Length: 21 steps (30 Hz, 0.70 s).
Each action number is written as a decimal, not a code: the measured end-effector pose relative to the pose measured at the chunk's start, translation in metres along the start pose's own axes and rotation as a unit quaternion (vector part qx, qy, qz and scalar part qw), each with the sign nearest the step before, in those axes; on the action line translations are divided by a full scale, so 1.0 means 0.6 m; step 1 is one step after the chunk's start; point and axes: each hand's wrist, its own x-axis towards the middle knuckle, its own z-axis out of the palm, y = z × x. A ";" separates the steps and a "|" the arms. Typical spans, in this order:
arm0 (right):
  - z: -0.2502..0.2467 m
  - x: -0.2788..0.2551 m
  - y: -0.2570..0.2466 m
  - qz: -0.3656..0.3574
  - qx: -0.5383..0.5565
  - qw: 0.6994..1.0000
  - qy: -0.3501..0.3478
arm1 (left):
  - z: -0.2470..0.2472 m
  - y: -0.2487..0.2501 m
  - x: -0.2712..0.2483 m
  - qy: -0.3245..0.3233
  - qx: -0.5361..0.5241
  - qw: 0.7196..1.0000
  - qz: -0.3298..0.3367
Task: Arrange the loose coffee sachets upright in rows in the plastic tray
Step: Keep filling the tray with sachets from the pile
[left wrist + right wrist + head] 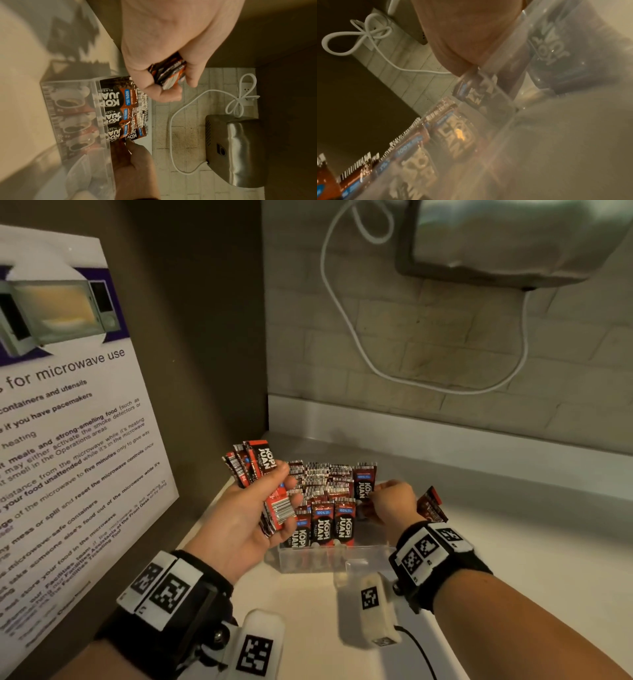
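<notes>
Between the two hands, the clear tray (pixel 363 556) sits on the pale surface (pixel 513 559), sachets (pixel 322 522) standing upright in rows inside. The left hand (pixel 239 518) grips a fanned bundle of sachets (pixel 263 470), hiding their lower halves. The right hand (pixel 394 503) dips into the tray's right end, fingertips hidden; its grasp can't be told, and the right wrist view is blurred.

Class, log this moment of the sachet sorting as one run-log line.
left hand: holds sachet bundle | right hand: at sachet in tray's right end, grip unclear | plastic tray: rows upright, partly filled
</notes>
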 end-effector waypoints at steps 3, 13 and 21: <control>-0.001 -0.004 0.001 0.003 0.002 1.000 0.007 | 0.005 -0.005 -0.003 -0.010 0.002 1.000 -0.006; 0.013 0.017 0.006 0.029 -0.037 0.999 0.025 | 0.008 -0.010 -0.001 -0.034 0.001 0.999 -0.012; 0.015 0.034 0.021 0.007 -0.060 0.998 0.025 | 0.011 -0.014 -0.002 -0.047 -0.001 0.999 -0.010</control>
